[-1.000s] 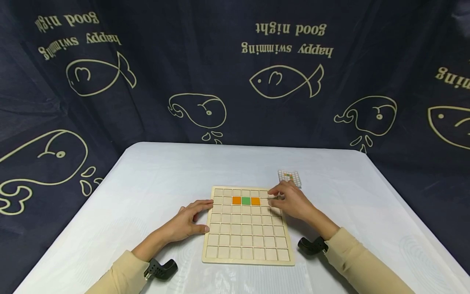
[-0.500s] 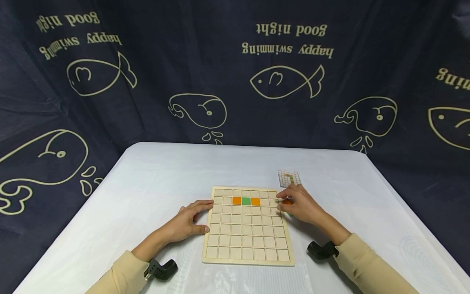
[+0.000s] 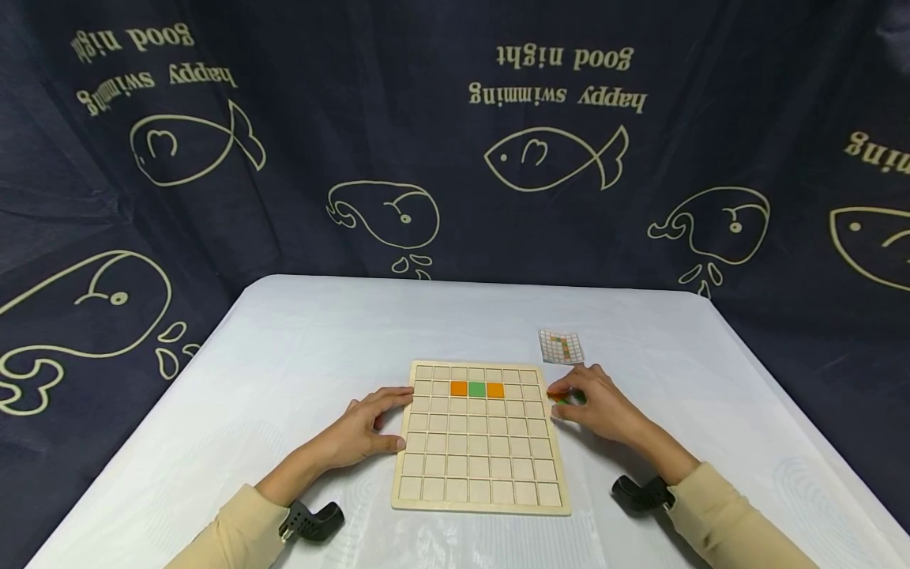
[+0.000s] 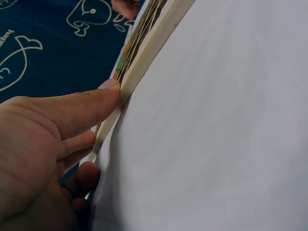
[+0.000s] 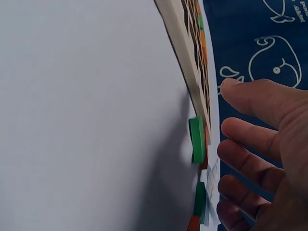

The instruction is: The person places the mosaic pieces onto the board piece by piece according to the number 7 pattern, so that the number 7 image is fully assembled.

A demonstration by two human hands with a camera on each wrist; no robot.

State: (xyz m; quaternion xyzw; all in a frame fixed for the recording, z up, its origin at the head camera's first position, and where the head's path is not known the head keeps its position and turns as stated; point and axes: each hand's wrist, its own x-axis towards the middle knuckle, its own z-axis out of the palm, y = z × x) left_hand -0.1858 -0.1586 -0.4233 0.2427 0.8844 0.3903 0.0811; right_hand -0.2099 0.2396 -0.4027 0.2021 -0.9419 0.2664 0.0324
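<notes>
A pale wooden grid board (image 3: 469, 446) lies on the table, with an orange tile (image 3: 459, 388), a green tile (image 3: 477, 389) and another orange tile (image 3: 495, 390) side by side in its second row from the far edge. My left hand (image 3: 359, 431) rests against the board's left edge, thumb and fingertips touching the rim. Just off the right edge, my right hand (image 3: 600, 403) hovers over loose tiles, partly hiding them. In the right wrist view its fingers are spread apart with nothing between them, above a loose green tile (image 5: 197, 139) and several other green and orange ones.
Beyond the board's far right corner lies a small card (image 3: 562, 347) printed with a grid and coloured squares. A white cloth (image 3: 341, 332) covers the table. Behind it hangs a dark curtain (image 3: 455, 237) with fish and whale drawings.
From over the board's right columns, my right hand has moved right and slightly nearer, to the loose tiles beside the board. The card is now fully uncovered. My left hand stays in place.
</notes>
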